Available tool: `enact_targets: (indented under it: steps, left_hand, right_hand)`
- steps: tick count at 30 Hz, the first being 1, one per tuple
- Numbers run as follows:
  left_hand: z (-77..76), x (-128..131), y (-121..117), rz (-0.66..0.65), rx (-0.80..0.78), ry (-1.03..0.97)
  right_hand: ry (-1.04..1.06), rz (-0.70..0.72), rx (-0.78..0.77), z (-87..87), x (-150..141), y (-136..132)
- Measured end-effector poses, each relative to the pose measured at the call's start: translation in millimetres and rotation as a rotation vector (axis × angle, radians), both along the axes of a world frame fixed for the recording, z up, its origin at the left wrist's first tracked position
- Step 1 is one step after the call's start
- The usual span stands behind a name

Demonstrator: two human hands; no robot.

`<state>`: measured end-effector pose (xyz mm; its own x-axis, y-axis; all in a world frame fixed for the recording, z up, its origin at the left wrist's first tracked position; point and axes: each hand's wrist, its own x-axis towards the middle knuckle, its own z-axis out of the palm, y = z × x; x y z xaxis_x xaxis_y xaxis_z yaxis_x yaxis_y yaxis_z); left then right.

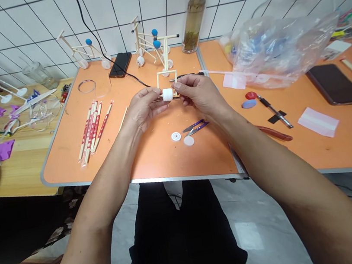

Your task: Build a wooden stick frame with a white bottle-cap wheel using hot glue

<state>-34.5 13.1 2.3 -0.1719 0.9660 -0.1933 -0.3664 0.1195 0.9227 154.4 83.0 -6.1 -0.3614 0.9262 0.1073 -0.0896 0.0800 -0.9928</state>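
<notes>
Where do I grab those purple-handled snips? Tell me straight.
Grip the purple handles of the thread snips from above, coming in from the right with your right hand. They lie flat on the orange table, points facing left, so that end keeps your fingers off the blades.

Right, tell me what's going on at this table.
A person seated at an orange table pinches a white cylinder between their left hand and right hand, just in front of a small square frame of wooden sticks. Purple-handled snips and a white disc lie below the hands. Wrapped chopsticks lie to the left, and a stick model with blue balls stands further along.
</notes>
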Motion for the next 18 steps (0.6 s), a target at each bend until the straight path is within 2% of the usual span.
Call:
enact_targets:
  steps: [5, 11, 18]
  left_hand:
    - [1.1, 1.2, -0.2, 0.033, 0.021, 0.101]
    - [5.0, 2.1, -1.7, 0.065, 0.039, 0.134]
    - [-3.8, -2.4, 0.8, 0.087, 0.182, 0.248]
  right_hand:
    - [0.006, 0.015, 0.057, -4.7, 0.2, 2.1]
    - [-0.026, -0.001, 0.236, -8.2, -1.9, 3.3]
    - [-0.132, -0.05, 0.397, -10.3, -3.4, 5.7]
